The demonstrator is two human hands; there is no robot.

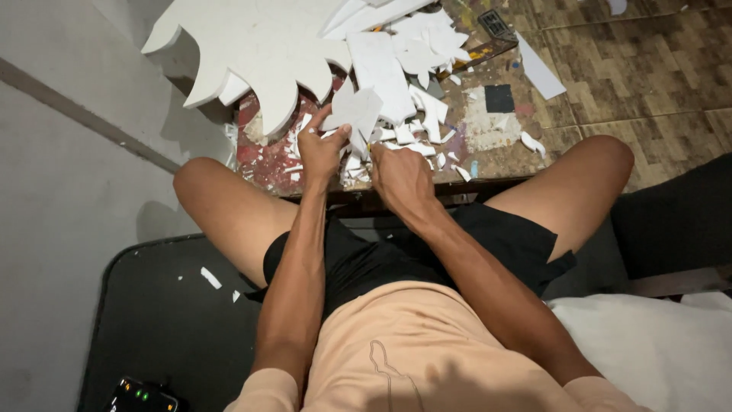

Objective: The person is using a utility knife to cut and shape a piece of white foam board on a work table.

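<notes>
My left hand [320, 149] grips a small white foam piece [357, 109] with pointed edges, held just above a paint-stained low board [488, 145]. My right hand [400, 177] is closed right beside it, its fingers curled at the piece's lower edge; what it holds is hidden, possibly a thin blade. A large white foam cutout with scalloped, pointed lobes [252, 46] lies at the back left of the board. Several white foam offcuts [412, 69] are scattered behind and under my hands.
I sit on a dark seat [168, 320] with my knees [206, 179] on either side of the board. A grey wall is at left, patterned floor [640, 69] at right. A black square [499, 98] and white strip [537, 70] lie nearby. A device with lights [141, 397] sits at bottom left.
</notes>
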